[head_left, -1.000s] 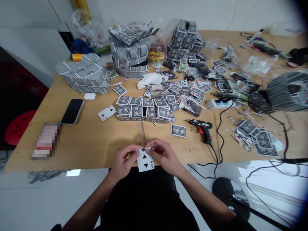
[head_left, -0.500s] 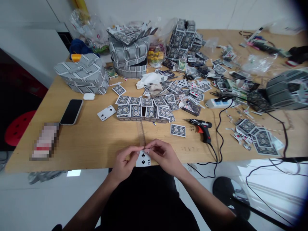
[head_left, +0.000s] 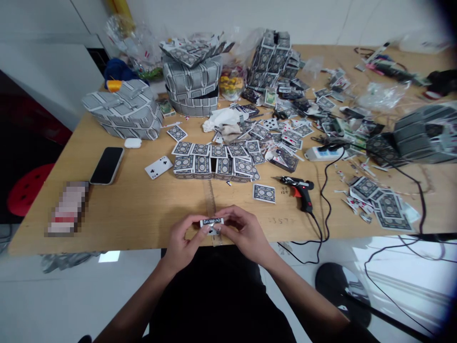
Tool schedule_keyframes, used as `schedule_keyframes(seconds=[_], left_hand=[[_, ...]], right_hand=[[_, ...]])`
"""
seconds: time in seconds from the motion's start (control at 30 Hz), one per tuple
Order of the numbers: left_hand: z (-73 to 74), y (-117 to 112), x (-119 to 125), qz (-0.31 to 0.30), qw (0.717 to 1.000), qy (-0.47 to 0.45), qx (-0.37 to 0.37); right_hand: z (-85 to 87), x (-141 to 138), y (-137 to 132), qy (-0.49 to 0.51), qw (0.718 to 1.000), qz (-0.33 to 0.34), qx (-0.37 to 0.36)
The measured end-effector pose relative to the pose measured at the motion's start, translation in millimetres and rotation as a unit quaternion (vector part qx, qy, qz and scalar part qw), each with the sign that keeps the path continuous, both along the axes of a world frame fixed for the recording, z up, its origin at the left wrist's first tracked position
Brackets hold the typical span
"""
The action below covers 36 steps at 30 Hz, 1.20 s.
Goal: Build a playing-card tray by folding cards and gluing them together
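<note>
Between my two hands, near the table's front edge, is a playing card (head_left: 212,222) with its far edge bent over, so a strip of the dark patterned back shows above the white face. My left hand (head_left: 184,239) pinches its left side and my right hand (head_left: 244,232) its right side, thumbs on the near face. Under the card a clear ruler (head_left: 209,196) lies on the wood. Beyond it stands a low structure of joined cards (head_left: 203,164). A single card (head_left: 264,193) lies face down to the right, and a two of clubs (head_left: 158,167) face up to the left.
A hot glue gun (head_left: 302,190) lies to the right, its cord running off the front edge. A power strip (head_left: 324,153) sits behind it. On the left are a phone (head_left: 106,165) and a white earbud case (head_left: 133,143). Woven card baskets (head_left: 124,112) and loose cards cover the back.
The card's far edge has been folded over toward me, so its patterned back now shows. The card has shifted off the ruler's near end. Both hands have stayed nearly in place.
</note>
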<state>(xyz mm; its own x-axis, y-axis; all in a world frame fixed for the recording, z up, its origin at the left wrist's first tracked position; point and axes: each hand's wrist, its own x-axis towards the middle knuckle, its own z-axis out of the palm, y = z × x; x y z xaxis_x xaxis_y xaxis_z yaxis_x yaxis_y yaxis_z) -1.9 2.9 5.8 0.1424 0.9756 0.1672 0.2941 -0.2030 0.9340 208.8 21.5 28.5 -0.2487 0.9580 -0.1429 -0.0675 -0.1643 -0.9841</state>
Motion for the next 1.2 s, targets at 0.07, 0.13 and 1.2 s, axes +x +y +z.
schedule_keyframes(seconds=[0.07, 0.13, 1.2], left_hand=[[-1.7, -1, 1, 0.0, 1.0, -0.012, -0.001], [-3.8, -2, 1, 0.005, 1.0, -0.018, -0.007], [44.6, 62, 13, -0.178, 0.943, -0.176, -0.22]], right_hand=[[-0.8, 0, 0, -0.001, 1.0, -0.006, -0.002], [-1.2, 0, 0, -0.004, 1.0, -0.006, -0.007], [9.1, 48, 24, 0.119, 0.986, -0.113, 0.029]])
